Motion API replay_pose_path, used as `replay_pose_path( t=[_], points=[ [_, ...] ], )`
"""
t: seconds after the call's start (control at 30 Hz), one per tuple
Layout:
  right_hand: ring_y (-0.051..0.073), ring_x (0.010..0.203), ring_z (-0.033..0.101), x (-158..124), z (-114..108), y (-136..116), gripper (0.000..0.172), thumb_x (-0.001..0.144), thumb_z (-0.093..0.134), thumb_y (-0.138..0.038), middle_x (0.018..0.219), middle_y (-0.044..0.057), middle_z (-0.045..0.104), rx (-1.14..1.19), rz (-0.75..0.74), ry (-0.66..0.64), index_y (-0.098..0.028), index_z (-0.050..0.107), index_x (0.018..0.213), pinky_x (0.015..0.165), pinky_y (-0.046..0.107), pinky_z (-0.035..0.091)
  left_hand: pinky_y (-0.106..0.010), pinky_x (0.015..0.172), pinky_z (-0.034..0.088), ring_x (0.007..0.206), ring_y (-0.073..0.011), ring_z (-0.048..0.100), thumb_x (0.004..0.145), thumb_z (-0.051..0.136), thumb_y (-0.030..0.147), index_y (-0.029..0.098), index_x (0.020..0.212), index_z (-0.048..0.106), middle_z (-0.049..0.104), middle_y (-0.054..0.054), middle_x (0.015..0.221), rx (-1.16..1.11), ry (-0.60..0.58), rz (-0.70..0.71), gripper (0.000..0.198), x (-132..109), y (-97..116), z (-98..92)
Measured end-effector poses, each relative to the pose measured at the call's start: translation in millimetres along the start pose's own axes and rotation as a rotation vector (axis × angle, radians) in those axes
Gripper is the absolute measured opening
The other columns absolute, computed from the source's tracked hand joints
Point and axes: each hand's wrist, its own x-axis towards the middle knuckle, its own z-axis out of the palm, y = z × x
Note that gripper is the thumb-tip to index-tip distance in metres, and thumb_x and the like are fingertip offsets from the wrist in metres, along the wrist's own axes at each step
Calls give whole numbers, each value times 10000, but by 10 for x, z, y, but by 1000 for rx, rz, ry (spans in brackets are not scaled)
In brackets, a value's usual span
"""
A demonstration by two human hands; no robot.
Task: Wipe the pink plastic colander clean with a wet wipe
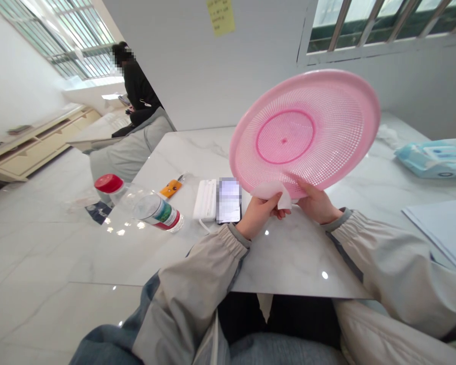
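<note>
A round pink perforated basket (307, 126) is held tilted up above the white marble table (289, 253), its underside facing me. My right hand (319, 203) is closed on the basket's lower rim. My left hand (260, 213) pinches a white wipe (271, 191) against that same lower rim, right beside my right hand. Both sleeves are beige.
A clear plastic bottle (148, 205) with a red cap lies on its side at the table's left edge. An orange item (171, 188), a white pack (206, 198) and a phone (229, 200) lie nearby. A blue wet-wipe pack (437, 158) and papers (444, 228) lie at right. A person in black (137, 91) sits far left.
</note>
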Motion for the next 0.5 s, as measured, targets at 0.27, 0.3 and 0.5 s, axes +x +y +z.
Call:
replay_pose_path(
  t=[0.27,0.3,0.5],
  points=[
    [330,1051,828,15,-57,3,560,926,774,-514,1100,38,868,84,-37,140,-321,706,1447,1001,533,645,-278,621,526,633,-129,631,898,810,677,134,868,728,722,-79,760,61,78,15,551,7,3,3],
    [330,1193,803,30,-88,-8,531,911,791,-487,1234,47,857,86,-74,207,-323,722,1411,1075,526,623,-278,617,523,623,-128,628,900,807,669,136,841,720,716,-76,743,83,113,20,544,10,-5,-6],
    [302,1245,779,136,-264,-37,257,924,776,-439,1206,37,860,78,-351,608,-324,811,1150,1110,518,623,-275,621,502,575,-127,612,969,724,535,168,643,698,677,-42,610,363,312,85,492,18,-52,-95]
  ],
)
